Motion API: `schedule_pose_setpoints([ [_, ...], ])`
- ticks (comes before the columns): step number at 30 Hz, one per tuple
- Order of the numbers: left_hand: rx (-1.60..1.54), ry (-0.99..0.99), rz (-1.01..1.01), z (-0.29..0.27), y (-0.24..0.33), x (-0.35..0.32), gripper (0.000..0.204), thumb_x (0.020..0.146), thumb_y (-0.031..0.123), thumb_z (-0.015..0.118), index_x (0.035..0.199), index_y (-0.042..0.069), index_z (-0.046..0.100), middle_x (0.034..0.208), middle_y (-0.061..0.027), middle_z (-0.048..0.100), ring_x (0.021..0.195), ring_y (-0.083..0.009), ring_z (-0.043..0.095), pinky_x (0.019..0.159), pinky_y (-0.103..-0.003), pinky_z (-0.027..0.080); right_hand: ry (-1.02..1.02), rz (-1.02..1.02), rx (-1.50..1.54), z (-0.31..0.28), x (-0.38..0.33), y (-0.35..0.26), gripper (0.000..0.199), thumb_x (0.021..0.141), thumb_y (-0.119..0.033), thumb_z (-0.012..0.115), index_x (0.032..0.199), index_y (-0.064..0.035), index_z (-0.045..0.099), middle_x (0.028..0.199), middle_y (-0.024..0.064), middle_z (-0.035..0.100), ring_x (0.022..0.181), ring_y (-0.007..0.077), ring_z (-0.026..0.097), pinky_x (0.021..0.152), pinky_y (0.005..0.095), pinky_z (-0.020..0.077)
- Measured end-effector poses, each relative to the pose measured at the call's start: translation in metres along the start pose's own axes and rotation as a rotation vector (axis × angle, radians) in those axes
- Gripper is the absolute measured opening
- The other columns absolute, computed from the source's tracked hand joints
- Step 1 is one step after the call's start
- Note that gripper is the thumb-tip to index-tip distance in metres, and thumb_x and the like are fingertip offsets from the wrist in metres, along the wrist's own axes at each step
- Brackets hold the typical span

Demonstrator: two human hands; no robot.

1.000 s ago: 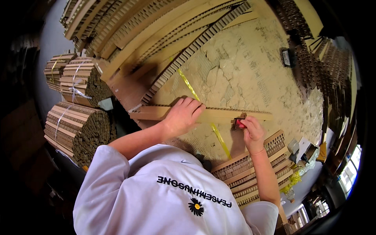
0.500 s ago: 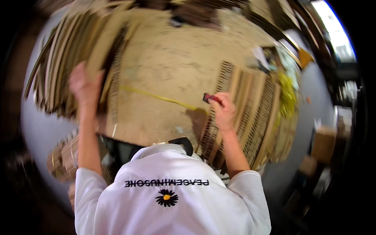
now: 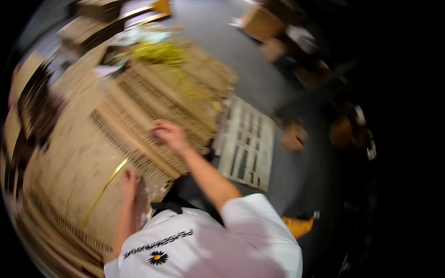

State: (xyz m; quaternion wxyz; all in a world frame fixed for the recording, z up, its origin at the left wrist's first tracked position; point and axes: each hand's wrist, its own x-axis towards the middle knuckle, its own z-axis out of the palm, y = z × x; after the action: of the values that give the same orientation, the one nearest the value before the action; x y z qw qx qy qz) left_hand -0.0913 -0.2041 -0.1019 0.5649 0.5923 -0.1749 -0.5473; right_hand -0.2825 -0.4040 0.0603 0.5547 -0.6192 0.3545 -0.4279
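My right hand is closed over the stacked cardboard strips, with a small dark red-and-black hand tool in its fingers. Blur hides what kind of tool it is. Below and to the left, my left hand hovers by the near end of the strips. Its fingers are smeared by motion. The tip of a loose yellow strap ends just above that hand; the rest trails down-left over the cardboard-covered worktop. I cannot tell whether the hand touches it.
Tangled yellow strapping lies beyond the strips. More cardboard strips stand at the lower left. A pale slatted pallet is right of the worktop, above the grey floor. Cardboard boxes stand farther off.
My view has swung to the right, bringing the pallet and floor into sight. My left hand has left the upright cardboard stack and come near the strips by my right hand.
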Motion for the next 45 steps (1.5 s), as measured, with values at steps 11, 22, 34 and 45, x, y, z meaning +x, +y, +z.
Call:
schedule_pose_setpoints([
  [11, -0.136, -0.023, -0.282, -0.059, 0.066, -0.019, 0.094, 0.097, 0.073, 0.054, 0.159, 0.004, 0.036, 0.145, -0.0105, 0.055, 0.120, -0.0224, 0.057, 0.099, -0.043, 0.048, 0.116, 0.264, 0.283, 0.010, 0.000, -0.034, 0.031, 0.090, -0.008, 0.077, 0.119, 0.0011, 0.073, 0.105, 0.0090, 0.076, 0.087, 0.0141, 0.071, 0.082, 0.0289, 0.0581],
  [22, 0.039, 0.379, 0.140, -0.048, 0.083, -0.043, 0.075, 0.105, 0.050, 0.059, 0.151, -0.007, 0.042, 0.133, -0.0169, 0.064, 0.116, -0.0217, 0.063, 0.100, -0.038, 0.051, -0.032, 0.414, 0.484, 0.090, -0.051, 0.033, 0.039, 0.096, -0.008, 0.073, 0.133, 0.0009, 0.069, 0.123, 0.0076, 0.074, 0.108, 0.0147, 0.069, 0.099, 0.0295, 0.0523],
  [34, 0.373, 0.640, 0.129, -0.128, 0.107, -0.117, 0.088, 0.095, 0.046, 0.074, 0.154, -0.010, 0.039, 0.148, -0.0313, 0.054, 0.138, -0.0379, 0.054, 0.115, -0.039, 0.042, -0.335, 0.615, 0.464, 0.229, -0.057, 0.052, 0.027, 0.100, -0.013, 0.072, 0.126, -0.0036, 0.073, 0.118, 0.0016, 0.074, 0.103, 0.0104, 0.067, 0.094, 0.0266, 0.0504],
  [45, 0.280, 0.542, 0.144, -0.035, 0.104, -0.031, 0.092, 0.088, 0.039, 0.080, 0.158, -0.001, 0.036, 0.155, -0.0289, 0.048, 0.141, -0.0378, 0.051, 0.118, -0.043, 0.041, -0.011, 0.552, 0.605, 0.097, 0.016, 0.043, 0.039, 0.101, -0.029, 0.071, 0.135, -0.0132, 0.058, 0.122, 0.0040, 0.069, 0.115, 0.0233, 0.065, 0.095, 0.0472, 0.0480],
])
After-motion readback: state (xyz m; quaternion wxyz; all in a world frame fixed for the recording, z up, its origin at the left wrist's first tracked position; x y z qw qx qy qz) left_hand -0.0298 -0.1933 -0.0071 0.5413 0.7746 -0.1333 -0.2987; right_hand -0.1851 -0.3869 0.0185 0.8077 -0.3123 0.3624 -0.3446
